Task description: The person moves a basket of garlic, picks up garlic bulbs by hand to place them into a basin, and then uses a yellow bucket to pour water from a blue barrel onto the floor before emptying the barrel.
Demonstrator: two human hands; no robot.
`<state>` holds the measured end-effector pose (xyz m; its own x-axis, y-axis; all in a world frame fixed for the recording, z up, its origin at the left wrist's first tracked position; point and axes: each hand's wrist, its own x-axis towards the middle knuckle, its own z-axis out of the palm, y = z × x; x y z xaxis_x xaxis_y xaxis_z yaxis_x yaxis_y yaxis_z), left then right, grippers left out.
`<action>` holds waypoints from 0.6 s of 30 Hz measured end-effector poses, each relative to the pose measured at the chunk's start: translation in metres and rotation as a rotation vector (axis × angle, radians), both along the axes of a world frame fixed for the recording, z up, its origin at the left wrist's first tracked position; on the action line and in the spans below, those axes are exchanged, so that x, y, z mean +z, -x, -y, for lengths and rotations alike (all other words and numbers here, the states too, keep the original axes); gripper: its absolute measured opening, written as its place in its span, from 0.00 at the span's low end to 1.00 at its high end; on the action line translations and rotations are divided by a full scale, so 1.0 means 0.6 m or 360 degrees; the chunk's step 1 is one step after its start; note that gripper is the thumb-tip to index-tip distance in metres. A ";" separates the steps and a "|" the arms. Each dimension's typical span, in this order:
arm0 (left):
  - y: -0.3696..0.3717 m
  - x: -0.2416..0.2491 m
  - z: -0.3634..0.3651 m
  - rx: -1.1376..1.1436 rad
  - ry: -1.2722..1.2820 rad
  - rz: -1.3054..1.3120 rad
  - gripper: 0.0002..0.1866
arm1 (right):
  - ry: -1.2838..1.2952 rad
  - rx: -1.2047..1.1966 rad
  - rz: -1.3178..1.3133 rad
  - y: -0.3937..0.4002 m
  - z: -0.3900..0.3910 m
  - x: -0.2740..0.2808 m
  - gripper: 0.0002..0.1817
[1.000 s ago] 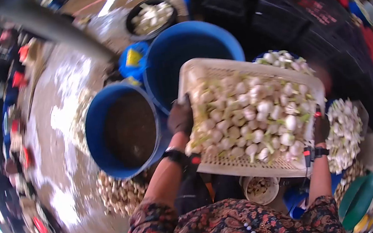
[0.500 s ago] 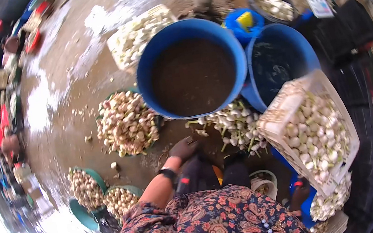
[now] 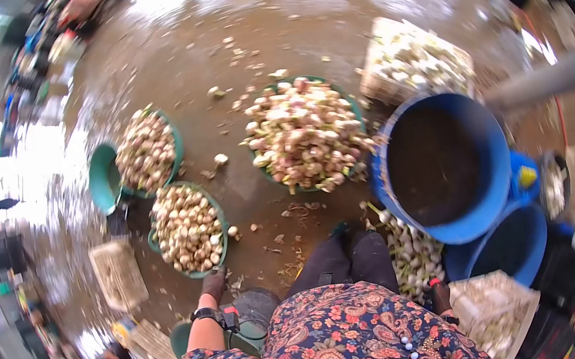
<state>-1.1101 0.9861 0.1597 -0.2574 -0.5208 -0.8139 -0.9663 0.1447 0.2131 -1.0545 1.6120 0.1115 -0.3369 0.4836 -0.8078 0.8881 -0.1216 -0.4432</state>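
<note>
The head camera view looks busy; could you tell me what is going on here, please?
A person in a floral top stands on a wet floor among bowls of garlic. The left hand reaches down toward the rim of the nearest green bowl of garlic; I cannot tell whether it has a grip on it. The right hand is low by the white crate of garlic, mostly hidden. A blue tub of dark water stands to the right, with loose garlic heaped at its base.
</note>
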 end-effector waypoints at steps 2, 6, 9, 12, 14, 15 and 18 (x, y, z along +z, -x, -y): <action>-0.070 -0.019 0.000 0.0316 -0.0070 -0.0101 0.20 | 0.0116 0.0120 0.0251 0.087 0.016 0.028 0.18; -0.199 -0.030 -0.033 0.0758 -0.0174 -0.0074 0.20 | 0.0186 0.0473 0.0434 0.242 0.079 0.102 0.22; -0.274 -0.035 -0.054 0.0080 -0.0057 -0.0334 0.21 | 0.0111 0.0670 0.0441 0.334 0.105 0.070 0.24; -0.269 -0.048 -0.076 0.1153 -0.0155 -0.0249 0.23 | -0.0196 0.1512 0.0160 0.461 0.178 0.062 0.23; -0.208 0.047 -0.081 0.1201 -0.0227 -0.0209 0.22 | -0.0063 0.1212 0.0399 0.526 0.265 0.095 0.21; -0.202 0.052 -0.075 0.0972 -0.0099 -0.0315 0.22 | -0.0086 0.1253 0.0448 0.567 0.299 0.084 0.20; -0.172 0.121 -0.034 0.0758 0.0063 -0.0372 0.22 | 0.0030 0.1402 0.0477 0.641 0.433 0.093 0.24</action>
